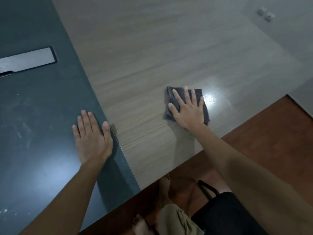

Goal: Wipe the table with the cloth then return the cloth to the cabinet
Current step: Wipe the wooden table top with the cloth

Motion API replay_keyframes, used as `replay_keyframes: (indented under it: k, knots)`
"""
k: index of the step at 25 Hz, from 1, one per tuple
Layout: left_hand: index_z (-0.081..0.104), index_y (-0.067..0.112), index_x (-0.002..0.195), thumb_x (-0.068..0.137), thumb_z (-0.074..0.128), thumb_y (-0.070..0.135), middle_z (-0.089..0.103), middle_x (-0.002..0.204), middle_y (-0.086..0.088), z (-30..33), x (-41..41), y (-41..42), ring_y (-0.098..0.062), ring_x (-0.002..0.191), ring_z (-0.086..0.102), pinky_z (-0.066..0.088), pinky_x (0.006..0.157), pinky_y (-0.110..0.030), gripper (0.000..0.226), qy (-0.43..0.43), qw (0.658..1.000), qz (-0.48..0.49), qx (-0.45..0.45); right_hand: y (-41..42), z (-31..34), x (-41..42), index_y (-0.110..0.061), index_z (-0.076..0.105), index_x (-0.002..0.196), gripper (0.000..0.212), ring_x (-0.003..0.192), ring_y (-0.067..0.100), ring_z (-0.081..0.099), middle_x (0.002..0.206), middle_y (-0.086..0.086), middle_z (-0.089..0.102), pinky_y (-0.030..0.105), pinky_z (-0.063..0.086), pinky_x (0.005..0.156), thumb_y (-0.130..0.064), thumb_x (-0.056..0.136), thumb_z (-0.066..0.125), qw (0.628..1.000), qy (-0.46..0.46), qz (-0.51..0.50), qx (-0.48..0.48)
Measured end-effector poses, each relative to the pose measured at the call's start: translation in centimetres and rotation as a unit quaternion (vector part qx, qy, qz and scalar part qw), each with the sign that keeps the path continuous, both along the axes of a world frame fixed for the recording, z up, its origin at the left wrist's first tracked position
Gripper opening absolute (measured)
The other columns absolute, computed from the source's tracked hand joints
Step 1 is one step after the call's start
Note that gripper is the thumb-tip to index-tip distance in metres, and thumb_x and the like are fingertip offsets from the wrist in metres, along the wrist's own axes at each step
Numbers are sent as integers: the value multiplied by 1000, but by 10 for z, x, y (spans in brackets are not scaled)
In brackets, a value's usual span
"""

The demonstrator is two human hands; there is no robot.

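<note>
A dark grey folded cloth (pixel 171 99) lies flat on the light wood-grain part of the table (pixel 152 56), near its front edge. My right hand (pixel 188 109) presses down on the cloth with the fingers spread, covering most of it. My left hand (pixel 92 136) rests flat, palm down, on the dark green part of the table (pixel 42 99), right beside the seam between the two surfaces. It holds nothing. No cabinet is in view.
A rectangular cut-out panel (pixel 28 60) sits in the dark surface at the far left. A black chair (pixel 225 212) stands below the table's front edge over a reddish wooden floor (pixel 271 141). My bare feet (pixel 142 224) show beside it. Wall sockets (pixel 265 14) at the far right.
</note>
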State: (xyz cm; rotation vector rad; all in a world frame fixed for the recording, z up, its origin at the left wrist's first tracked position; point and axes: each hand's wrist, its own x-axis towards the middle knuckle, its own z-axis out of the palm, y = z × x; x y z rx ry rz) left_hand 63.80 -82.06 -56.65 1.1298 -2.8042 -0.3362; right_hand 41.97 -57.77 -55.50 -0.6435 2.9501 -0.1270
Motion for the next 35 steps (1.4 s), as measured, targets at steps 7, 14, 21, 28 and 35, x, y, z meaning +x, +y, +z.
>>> replay_keyframes:
  k: [7, 14, 21, 28, 35]
  knots:
    - [5, 4, 158, 96, -6, 59, 0, 166, -12, -4, -2, -3, -25, 154, -1, -6, 123, -42, 83, 3, 1000, -14, 7, -77, -6, 72, -40, 14, 162, 67, 159, 29, 3, 173, 4, 6, 60, -1, 124, -66, 102, 26, 989, 21, 143, -20]
    - [7, 4, 158, 93, -9, 66, 1, 166, -13, 1, -14, -7, -27, 154, 1, -2, 124, -45, 92, 9, 999, -36, 19, -1, -7, 83, -43, 30, 158, 60, 158, 20, 12, 170, -4, 21, 56, 8, 125, -64, 103, 35, 974, 51, 203, -84]
    - [5, 4, 158, 94, -9, 64, 0, 166, -12, 3, -35, -17, -25, 154, 0, -5, 124, -41, 88, -5, 999, -30, 12, 38, -1, -15, -46, 20, 160, 66, 159, 24, 11, 172, -2, 14, 58, 6, 125, -71, 99, 20, 995, 49, 79, -22]
    - [3, 4, 157, 96, -10, 60, -1, 166, -12, 5, -42, -23, -23, 154, -1, -5, 124, -40, 84, -4, 1000, -27, 9, -49, -6, -28, -41, 15, 162, 73, 158, 31, 5, 172, 5, 9, 61, 0, 124, -72, 96, 12, 998, 33, 50, -22]
    - [1, 8, 158, 96, -8, 58, -5, 166, -7, 6, -20, -47, -19, 154, -5, -5, 124, -38, 80, -5, 999, -42, 27, -111, -11, 46, -37, 24, 161, 69, 157, 33, 13, 171, 7, 16, 63, 8, 123, -68, 100, 23, 985, 45, 162, -47]
